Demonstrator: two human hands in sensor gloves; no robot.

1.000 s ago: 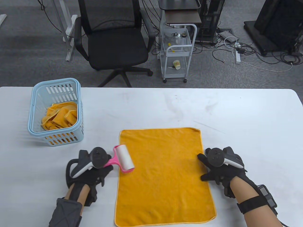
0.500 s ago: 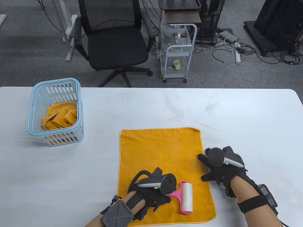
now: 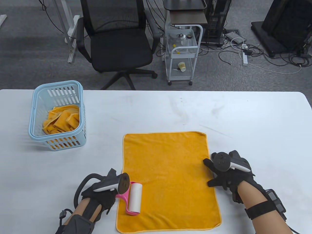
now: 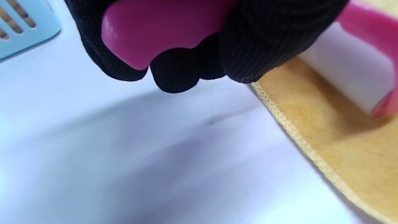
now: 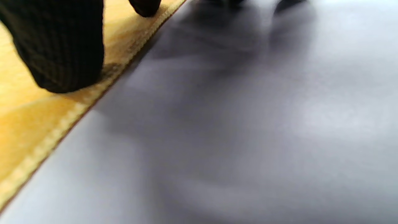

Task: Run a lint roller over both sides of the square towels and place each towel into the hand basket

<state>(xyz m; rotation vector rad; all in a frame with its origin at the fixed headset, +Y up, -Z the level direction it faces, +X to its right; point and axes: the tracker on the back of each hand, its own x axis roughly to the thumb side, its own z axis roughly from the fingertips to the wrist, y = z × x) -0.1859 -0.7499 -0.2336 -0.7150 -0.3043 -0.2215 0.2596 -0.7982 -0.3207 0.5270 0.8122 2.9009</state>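
Towel (image 3: 168, 180) lies flat on the table (image 3: 219, 114) in the table view, all four hems showing, bare tabletop open beyond it and to the right. Roller (image 3: 134, 198) sits on its near-left corner, just inside the left hem. Left hand (image 3: 102, 192) grips the pink handle from off the cloth, knuckles up. Right hand (image 3: 228, 174) lies spread at the right hem, fingers straight, tips on the cloth. Basket (image 3: 57, 115) stands far left, well apart, with orange towels inside.

Left wrist view: fingers (image 4: 248, 46) curl round the handle, white drum on the cloth beside the hem, basket corner top left.

Right wrist view: one fingertip (image 5: 62, 53) presses down just inside the hem, bare table alongside.
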